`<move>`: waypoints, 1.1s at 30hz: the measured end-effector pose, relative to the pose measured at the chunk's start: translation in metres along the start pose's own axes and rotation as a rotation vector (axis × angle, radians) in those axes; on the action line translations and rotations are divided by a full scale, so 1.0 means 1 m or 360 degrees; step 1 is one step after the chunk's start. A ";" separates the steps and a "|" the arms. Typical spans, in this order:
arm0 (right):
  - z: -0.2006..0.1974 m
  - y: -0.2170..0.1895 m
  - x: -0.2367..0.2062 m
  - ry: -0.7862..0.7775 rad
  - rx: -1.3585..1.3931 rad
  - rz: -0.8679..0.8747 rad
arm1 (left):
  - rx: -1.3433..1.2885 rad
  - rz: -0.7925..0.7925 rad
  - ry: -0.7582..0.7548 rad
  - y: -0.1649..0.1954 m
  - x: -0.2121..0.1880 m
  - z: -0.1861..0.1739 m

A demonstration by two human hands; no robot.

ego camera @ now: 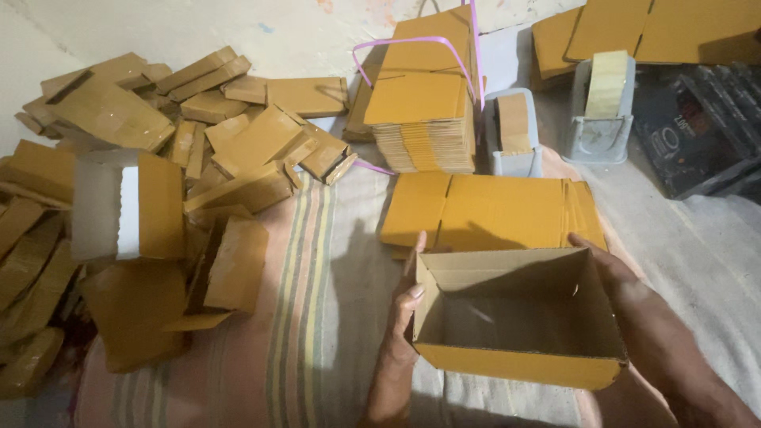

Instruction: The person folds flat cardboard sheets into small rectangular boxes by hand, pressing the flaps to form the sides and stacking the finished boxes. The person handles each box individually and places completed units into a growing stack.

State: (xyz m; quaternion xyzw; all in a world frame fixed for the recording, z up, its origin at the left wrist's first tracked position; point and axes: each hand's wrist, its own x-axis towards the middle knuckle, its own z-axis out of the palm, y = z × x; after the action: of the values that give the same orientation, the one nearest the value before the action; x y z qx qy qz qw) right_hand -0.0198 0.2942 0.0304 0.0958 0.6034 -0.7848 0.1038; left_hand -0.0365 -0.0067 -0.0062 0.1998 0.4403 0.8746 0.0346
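Cardboard box (515, 317), opened up into a rectangular tube with its inside showing, sits at the lower centre of the frame, gripped from both sides. In the head view, the left hand (400, 317) presses flat against the box's left wall with the fingers reaching up along the edge, and the right hand (626, 289) wraps around the right wall from behind. Both hands are partly open, clasping the box between them rather than curled shut.

Just above the box lies a flattened box blank (491, 212) on a striped cloth (305, 317). Higher up, at the upper centre, stands a thick stack of flat blanks (424, 119) tied with a pink strap (412, 41). Two grey tape dispensers (602, 107) stand to the right of that stack.

On the left side of the frame a loose pile of finished boxes (158, 174) spreads widely. Judging from this, many boxes are already made up, the one in the hands is squared but appears not yet closed, and a tall stack of blanks remains unfolded.
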 end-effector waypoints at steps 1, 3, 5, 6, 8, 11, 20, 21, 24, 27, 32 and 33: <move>0.006 -0.005 0.001 0.0056 -0.0173 0.0028 | -0.0012 -0.0015 0.0003 0.001 0.001 0.001; 0.019 -0.010 -0.001 0.0160 -0.0518 0.0095 | 0.0000 -0.0078 0.0022 0.003 0.002 0.003; 0.032 -0.008 0.002 0.0281 -0.0678 0.0104 | 0.0050 -0.0179 0.0046 0.006 0.003 0.004; 0.034 -0.006 0.003 0.0344 -0.0757 0.0105 | -0.0050 -0.0212 0.0051 0.006 0.003 0.004; 0.032 -0.001 0.009 0.0302 -0.0580 0.0064 | -0.0251 -0.0262 0.0052 0.006 0.003 0.002; 0.020 0.009 0.019 0.0331 -0.0444 0.0091 | -0.0213 -0.0205 0.0154 -0.001 0.004 -0.004; 0.017 0.016 0.022 0.0308 -0.0440 0.0017 | 0.0222 -0.0312 0.0175 -0.040 0.011 -0.028; 0.018 0.016 0.019 0.0362 -0.0436 0.0080 | 0.0182 -0.0316 0.0209 -0.044 0.010 -0.032; 0.015 0.025 0.007 0.0283 -0.0212 -0.0330 | 0.0228 -0.0096 0.0134 -0.051 0.009 -0.040; 0.014 0.042 0.007 -0.0075 0.0132 -0.0930 | 0.0568 0.0396 -0.0127 -0.054 0.010 -0.044; -0.013 0.064 0.005 -0.0334 0.0168 -0.0596 | 0.1143 0.0732 -0.0553 -0.035 0.001 -0.042; -0.021 0.065 0.005 -0.0305 0.0073 -0.0464 | 0.0947 0.0712 -0.0639 -0.029 -0.003 -0.041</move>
State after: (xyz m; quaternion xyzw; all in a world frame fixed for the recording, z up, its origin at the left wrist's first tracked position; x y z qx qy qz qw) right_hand -0.0059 0.2982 -0.0364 -0.0656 0.5801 -0.8107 0.0436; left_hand -0.0528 -0.0207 -0.0510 0.4581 0.6040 0.6390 -0.1303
